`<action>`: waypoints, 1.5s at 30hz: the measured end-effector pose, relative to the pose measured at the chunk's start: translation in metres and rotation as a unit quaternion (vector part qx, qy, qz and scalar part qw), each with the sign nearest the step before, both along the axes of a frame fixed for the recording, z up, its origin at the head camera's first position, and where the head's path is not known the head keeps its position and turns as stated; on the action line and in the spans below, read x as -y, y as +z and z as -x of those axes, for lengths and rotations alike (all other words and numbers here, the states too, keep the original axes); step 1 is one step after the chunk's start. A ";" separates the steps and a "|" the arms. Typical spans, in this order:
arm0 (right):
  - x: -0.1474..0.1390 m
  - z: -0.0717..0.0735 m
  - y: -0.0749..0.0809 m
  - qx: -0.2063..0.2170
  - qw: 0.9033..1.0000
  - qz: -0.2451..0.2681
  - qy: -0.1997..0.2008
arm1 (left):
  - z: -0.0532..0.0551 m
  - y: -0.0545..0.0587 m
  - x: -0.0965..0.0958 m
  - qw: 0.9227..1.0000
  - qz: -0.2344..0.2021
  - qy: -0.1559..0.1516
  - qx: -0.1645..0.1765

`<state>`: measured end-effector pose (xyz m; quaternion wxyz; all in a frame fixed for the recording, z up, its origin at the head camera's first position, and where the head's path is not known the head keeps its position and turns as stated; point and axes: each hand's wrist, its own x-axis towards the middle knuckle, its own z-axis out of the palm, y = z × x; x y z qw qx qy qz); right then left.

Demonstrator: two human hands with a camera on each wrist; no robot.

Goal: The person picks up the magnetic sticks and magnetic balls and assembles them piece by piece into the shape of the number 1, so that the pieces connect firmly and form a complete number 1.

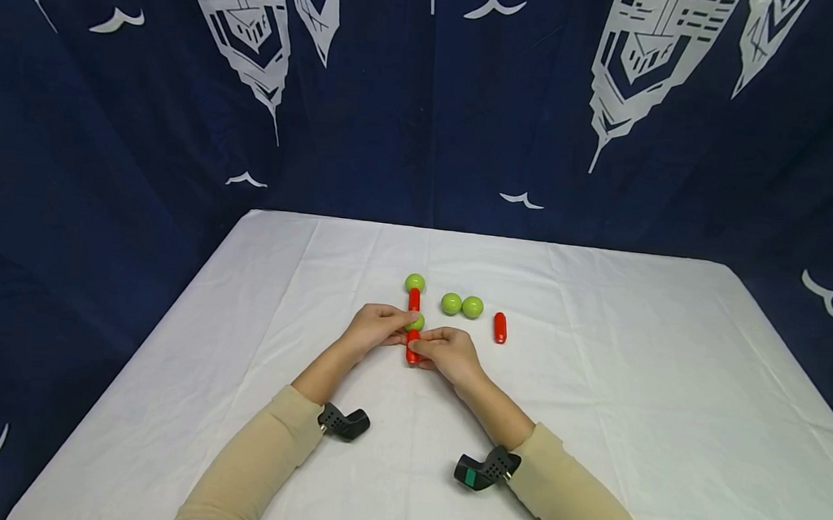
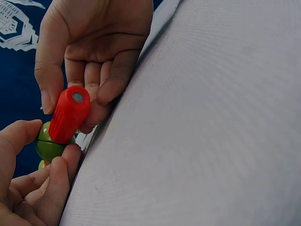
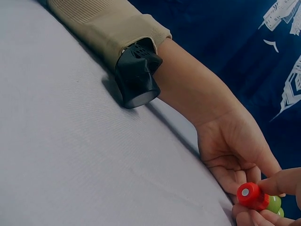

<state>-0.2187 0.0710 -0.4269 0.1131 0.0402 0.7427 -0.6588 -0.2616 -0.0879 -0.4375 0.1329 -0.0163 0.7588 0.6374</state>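
Note:
A line of green balls and red rods runs away from me on the white table. My left hand (image 1: 379,325) pinches the green ball (image 1: 419,323) in its middle between thumb and fingers. Just nearer, my right hand (image 1: 453,354) grips a red rod (image 1: 412,358) that meets this ball end-on. In the left wrist view the red rod (image 2: 70,115) shows a round grey disc on its free end. Beyond the held ball lie another red rod (image 1: 414,298) and a far green ball (image 1: 415,283). Fingers hide part of the held pieces.
Right of the line, two loose green balls (image 1: 451,304) lie side by side. Farther right is a single red rod (image 1: 500,328). The white cloth-covered table (image 1: 632,408) ends at a dark blue patterned curtain (image 1: 427,130). A black wrist device (image 1: 488,467) sits on each sleeve.

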 end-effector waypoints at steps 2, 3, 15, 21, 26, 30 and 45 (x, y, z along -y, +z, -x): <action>0.000 0.000 0.000 0.001 1.000 0.002 -0.001 | 0.000 0.000 0.000 1.000 0.001 0.001 -0.001; 0.000 0.000 0.000 0.000 1.000 0.001 -0.001 | 0.000 0.000 0.000 1.000 0.001 0.001 -0.002; 0.000 -0.005 0.001 0.010 1.000 -0.002 0.002 | 0.001 -0.001 0.000 1.000 0.008 0.006 0.000; -0.001 -0.008 0.002 0.018 0.999 0.013 0.028 | 0.001 -0.003 -0.001 1.000 0.003 0.005 -0.007; -0.003 -0.006 0.000 0.032 0.998 0.013 0.047 | 0.001 -0.004 0.000 1.000 0.000 0.004 -0.011; -0.003 -0.006 0.000 0.036 0.998 0.016 0.051 | 0.001 -0.004 0.001 1.000 0.000 0.001 -0.015; -0.002 -0.003 0.000 0.026 0.999 0.036 0.017 | -0.003 0.004 -0.002 1.000 0.002 0.003 0.001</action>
